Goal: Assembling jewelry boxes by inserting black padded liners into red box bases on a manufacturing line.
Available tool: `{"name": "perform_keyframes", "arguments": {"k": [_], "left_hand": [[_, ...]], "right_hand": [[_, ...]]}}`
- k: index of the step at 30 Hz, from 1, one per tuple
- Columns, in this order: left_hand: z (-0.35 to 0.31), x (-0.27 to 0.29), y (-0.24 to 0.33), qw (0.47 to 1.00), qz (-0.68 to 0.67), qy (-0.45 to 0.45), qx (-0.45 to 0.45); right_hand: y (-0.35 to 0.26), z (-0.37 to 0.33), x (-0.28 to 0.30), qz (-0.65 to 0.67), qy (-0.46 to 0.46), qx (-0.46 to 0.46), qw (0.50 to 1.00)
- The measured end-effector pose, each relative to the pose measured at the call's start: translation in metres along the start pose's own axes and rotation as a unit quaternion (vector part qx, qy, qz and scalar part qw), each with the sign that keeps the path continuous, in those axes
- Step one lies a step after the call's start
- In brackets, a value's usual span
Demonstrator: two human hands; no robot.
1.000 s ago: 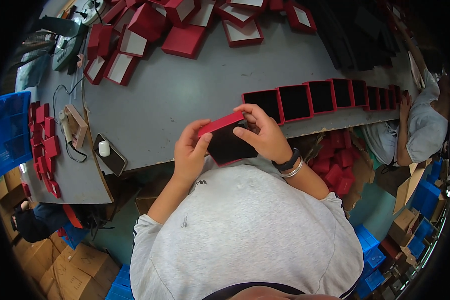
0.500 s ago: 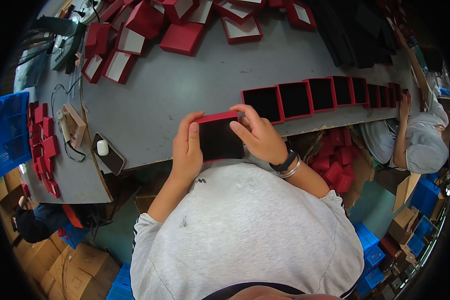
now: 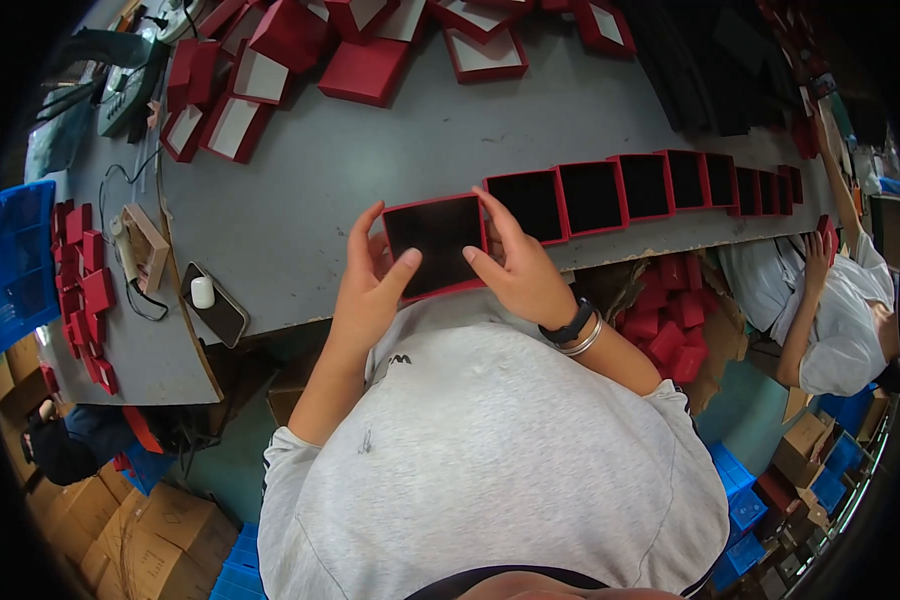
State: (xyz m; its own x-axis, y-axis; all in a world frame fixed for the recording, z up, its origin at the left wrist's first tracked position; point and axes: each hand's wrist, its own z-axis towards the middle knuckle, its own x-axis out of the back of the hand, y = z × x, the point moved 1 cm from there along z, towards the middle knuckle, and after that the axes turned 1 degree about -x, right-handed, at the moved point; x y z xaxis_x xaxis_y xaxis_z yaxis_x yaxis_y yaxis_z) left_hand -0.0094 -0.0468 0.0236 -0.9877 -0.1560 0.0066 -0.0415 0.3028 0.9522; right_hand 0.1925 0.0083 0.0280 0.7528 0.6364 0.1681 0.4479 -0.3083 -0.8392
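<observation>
Between my two hands is a red box with a black lining (image 3: 435,235), held over the table's near edge with its black inside facing me. My left hand (image 3: 370,275) grips its left side, the thumb lying on the black lining. On the opposite side, my right hand (image 3: 515,260) grips it, its thumb also on the lining. Just right of my right hand starts a row of matching black-lined red boxes (image 3: 590,197), running along the table edge to the right.
Red boxes with white insides (image 3: 365,72) are heaped along the table's far side. A phone (image 3: 220,315) with a white earbud case (image 3: 202,292) lies at the left. Black sheets (image 3: 705,70) lie far right, near a co-worker (image 3: 840,310). Red pieces fill a carton (image 3: 670,325) below the edge.
The box has tilted up so more of its black inside faces me, and my left thumb has moved onto the lining. The co-worker's hand has drawn back from the row with a red box.
</observation>
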Motion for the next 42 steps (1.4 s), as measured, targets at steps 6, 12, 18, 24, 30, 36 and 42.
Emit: {"name": "perform_keyframes", "arguments": {"k": [6,12,18,24,30,36,42], "left_hand": [[-0.001,0.005,-0.001,0.99,-0.1,-0.077,0.067],[0.001,0.004,-0.011,0.996,-0.025,-0.091,0.0],[0.008,-0.006,-0.015,0.989,0.104,0.054,-0.088],[0.015,-0.004,-0.018,0.978,0.143,0.126,-0.079],[0.025,-0.004,-0.013,0.983,0.133,0.12,-0.034],[0.019,-0.009,-0.001,0.984,0.162,0.049,-0.058],[0.017,-0.016,-0.003,0.986,0.163,-0.014,-0.044]], "right_hand": [[0.015,0.004,0.002,0.197,-0.023,0.095,0.976],[0.005,0.001,0.004,0.111,-0.038,0.065,0.991],[0.004,0.001,-0.01,0.097,-0.024,0.068,0.993],[0.006,0.001,-0.02,0.057,-0.003,0.097,0.994],[0.004,-0.001,-0.024,0.022,-0.014,0.108,0.994],[0.015,0.005,-0.018,0.075,0.034,0.171,0.982],[0.01,0.008,-0.008,0.001,0.106,0.079,0.991]]}}
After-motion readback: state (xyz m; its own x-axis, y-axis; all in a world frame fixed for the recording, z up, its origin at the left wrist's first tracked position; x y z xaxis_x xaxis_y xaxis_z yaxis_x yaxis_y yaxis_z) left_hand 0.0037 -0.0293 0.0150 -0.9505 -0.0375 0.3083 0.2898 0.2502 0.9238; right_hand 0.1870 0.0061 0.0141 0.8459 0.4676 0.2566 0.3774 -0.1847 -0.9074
